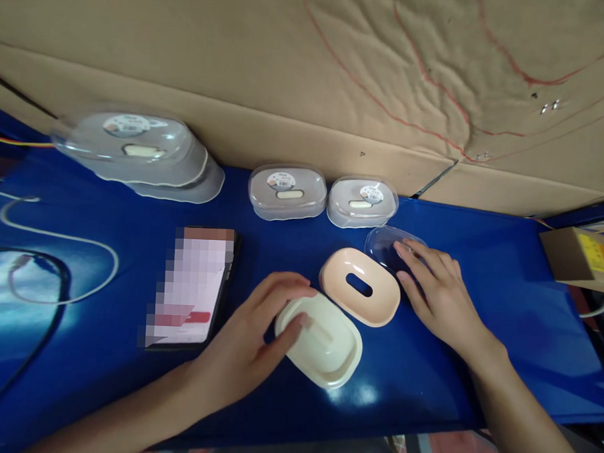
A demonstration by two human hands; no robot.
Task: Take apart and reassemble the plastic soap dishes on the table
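Note:
My left hand (270,325) grips the left end of a pale green oval dish (334,351), its thumb inside and its fingers along the outer rim. Just behind it lies a peach oval dish (379,300) with an elongated slot in its base; no hand holds it. Over a clear plastic lid (381,247), flat on the table behind the peach dish, my right hand (432,282) rests with its fingers apart, the fingertips at the lid's right part. Whether those fingertips press on the lid is hard to tell.
On the blue table (475,381), lidded grey boxes (287,192) stand along the cardboard wall (226,133), with a larger stack (150,153) at left. A phone (194,288) lies left of my left hand. Cables (113,265) run at far left; a cardboard box (571,255) is at right.

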